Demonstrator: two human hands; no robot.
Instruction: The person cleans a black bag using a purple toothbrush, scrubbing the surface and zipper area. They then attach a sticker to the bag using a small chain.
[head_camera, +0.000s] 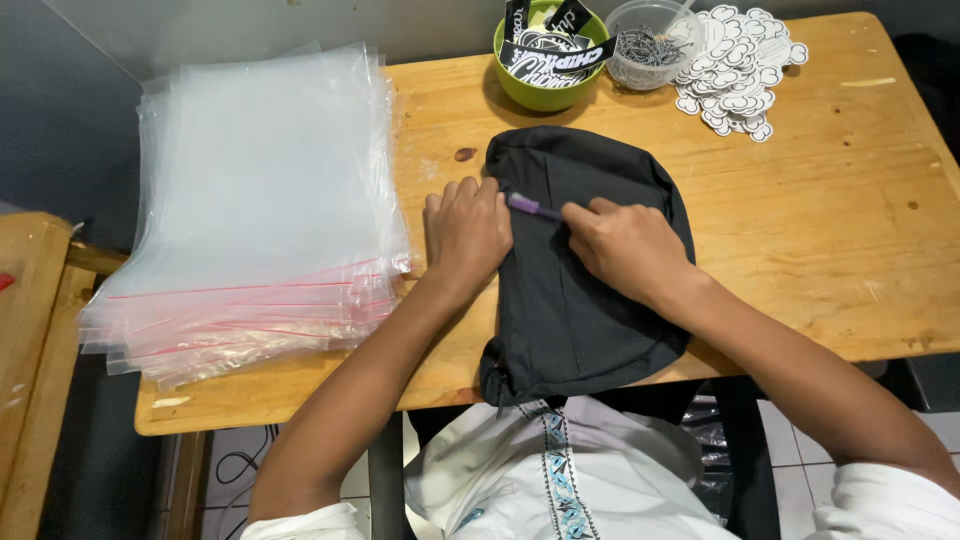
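A folded black garment (580, 300) lies on the wooden table (820, 230), its near end hanging over the front edge. My left hand (465, 230) rests fist-like on the garment's left edge, fingers curled. My right hand (620, 245) lies on top of the garment and pinches a small purple object (532, 207) that points toward my left hand. Whether my left hand also touches the purple object is unclear.
A thick stack of clear plastic bags with red seal strips (260, 210) covers the table's left side. At the back stand a green bowl of black tags (552, 55), a clear cup of small metal pieces (650, 45) and a pile of white cut-out stickers (740, 70).
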